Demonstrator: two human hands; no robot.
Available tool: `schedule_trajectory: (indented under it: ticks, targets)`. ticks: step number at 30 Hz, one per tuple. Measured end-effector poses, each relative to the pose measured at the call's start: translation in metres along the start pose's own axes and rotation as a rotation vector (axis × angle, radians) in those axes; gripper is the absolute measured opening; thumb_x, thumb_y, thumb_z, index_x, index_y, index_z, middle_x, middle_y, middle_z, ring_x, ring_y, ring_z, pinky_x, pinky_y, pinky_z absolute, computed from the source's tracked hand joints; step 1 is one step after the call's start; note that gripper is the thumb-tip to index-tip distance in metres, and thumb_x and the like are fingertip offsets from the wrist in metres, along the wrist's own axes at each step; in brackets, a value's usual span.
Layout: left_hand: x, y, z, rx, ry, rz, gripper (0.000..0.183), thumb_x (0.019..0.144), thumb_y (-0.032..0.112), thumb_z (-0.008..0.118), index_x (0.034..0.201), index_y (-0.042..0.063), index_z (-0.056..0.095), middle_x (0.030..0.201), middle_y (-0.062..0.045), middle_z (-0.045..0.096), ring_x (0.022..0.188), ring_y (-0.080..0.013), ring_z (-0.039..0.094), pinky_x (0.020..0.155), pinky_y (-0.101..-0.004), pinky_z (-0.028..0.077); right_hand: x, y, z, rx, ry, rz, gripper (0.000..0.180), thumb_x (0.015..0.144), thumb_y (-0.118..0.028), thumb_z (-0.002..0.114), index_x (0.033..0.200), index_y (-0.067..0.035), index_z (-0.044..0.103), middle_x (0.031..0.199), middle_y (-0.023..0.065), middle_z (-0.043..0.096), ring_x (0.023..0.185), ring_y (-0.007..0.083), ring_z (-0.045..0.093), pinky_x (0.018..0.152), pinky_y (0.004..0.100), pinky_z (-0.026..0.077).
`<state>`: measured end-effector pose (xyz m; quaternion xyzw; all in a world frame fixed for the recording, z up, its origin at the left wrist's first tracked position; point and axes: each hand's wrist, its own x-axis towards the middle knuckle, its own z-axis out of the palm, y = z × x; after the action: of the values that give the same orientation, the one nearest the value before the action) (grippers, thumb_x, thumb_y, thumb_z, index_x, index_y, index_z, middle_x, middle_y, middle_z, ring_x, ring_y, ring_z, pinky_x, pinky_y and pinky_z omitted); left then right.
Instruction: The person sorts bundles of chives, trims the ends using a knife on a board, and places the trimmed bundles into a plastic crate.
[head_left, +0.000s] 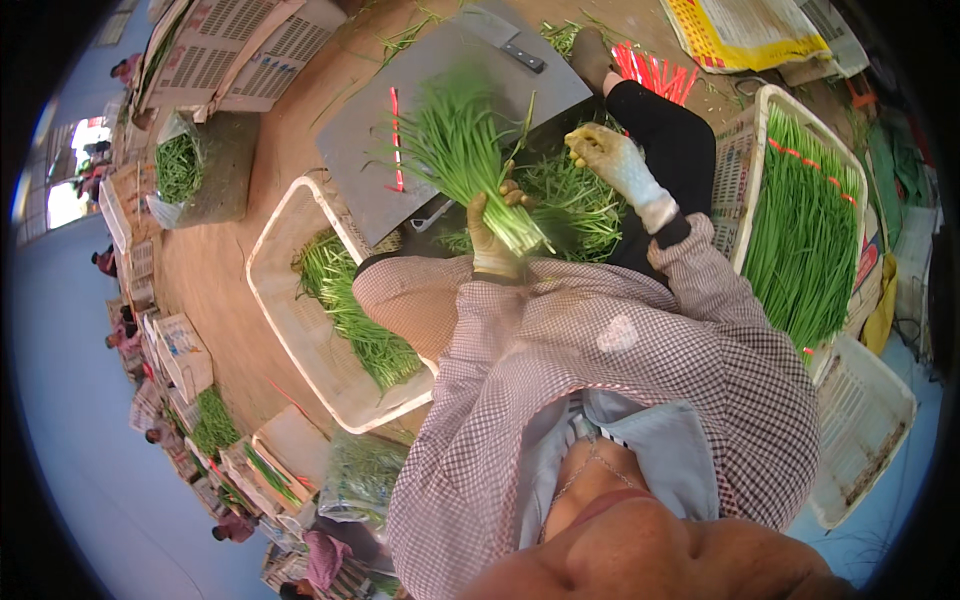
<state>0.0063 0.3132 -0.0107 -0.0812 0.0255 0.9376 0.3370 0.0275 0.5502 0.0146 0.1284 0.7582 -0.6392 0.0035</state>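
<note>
My gloved left hand (495, 229) grips a bunch of garlic chives (461, 142) near its pale stem ends. The green leaves fan out, blurred at the tips, over a grey board (352, 135). To the right, my gloved right hand (606, 154) is raised with its fingers curled; I see nothing in it. Below it lies a heap of loose chive leaves and stems (577, 199) between my legs. A red tie strip (396, 139) lies on the board left of the bunch. At the board's far edge rests a cleaver (523, 58) with a black handle.
A white plastic crate (281, 300) with loose chives (352, 307) stands at my left. On the right, another crate (757, 142) holds chives tied with red strips (802, 240). Red strips (660, 71) lie beyond my foot. Several people sit among crates along the left wall.
</note>
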Motion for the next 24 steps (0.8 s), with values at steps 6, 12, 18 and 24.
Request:
schedule_trajectory:
  ticks: [6, 12, 18, 24]
  targets:
    - [-0.009, 0.002, 0.001, -0.063, -0.151, -0.015, 0.070, 0.085, 0.018, 0.072, 0.141, -0.005, 0.038, 0.089, -0.001, 0.049, 0.079, -0.0118, 0.054, 0.084, -0.0359, 0.049, 0.043, 0.029, 0.053, -0.686, 0.143, -0.385, 0.078, 0.087, -0.039, 0.072, 0.151, -0.010, 0.038, 0.150, 0.0199, 0.043, 0.142, 0.0318, 0.039, 0.115, 0.0465, 0.032]
    - [-0.007, 0.007, 0.045, -0.005, -0.283, -0.009, 0.072, 0.085, 0.018, 0.073, 0.142, -0.003, 0.035, 0.086, 0.001, 0.051, 0.075, -0.0103, 0.057, 0.079, -0.0328, 0.050, 0.078, 0.095, 0.086, -0.790, -0.143, -0.669, 0.071, 0.088, -0.052, 0.065, 0.145, -0.012, 0.047, 0.156, 0.0121, 0.038, 0.144, 0.0328, 0.035, 0.115, 0.0550, 0.031]
    - [0.008, 0.035, 0.080, -0.034, -0.401, -0.005, 0.097, 0.086, 0.015, 0.077, 0.155, -0.002, 0.012, 0.087, -0.001, 0.052, 0.078, -0.0109, 0.058, 0.079, -0.0328, 0.049, -0.013, 0.124, 0.099, -0.924, -0.935, -0.355, 0.057, 0.093, -0.029, 0.062, 0.148, -0.022, 0.048, 0.159, 0.0052, 0.037, 0.143, 0.0283, 0.040, 0.118, 0.0402, 0.033]
    - [0.007, 0.047, 0.084, 0.026, -0.390, 0.031, 0.094, 0.083, 0.016, 0.079, 0.153, -0.002, 0.018, 0.086, -0.002, 0.053, 0.076, -0.0137, 0.059, 0.078, -0.0345, 0.052, 0.004, 0.017, 0.045, -1.032, -0.479, -0.174, 0.052, 0.090, -0.046, 0.061, 0.133, -0.016, 0.063, 0.148, 0.0117, 0.050, 0.104, 0.0333, 0.069, 0.089, 0.0424, 0.055]
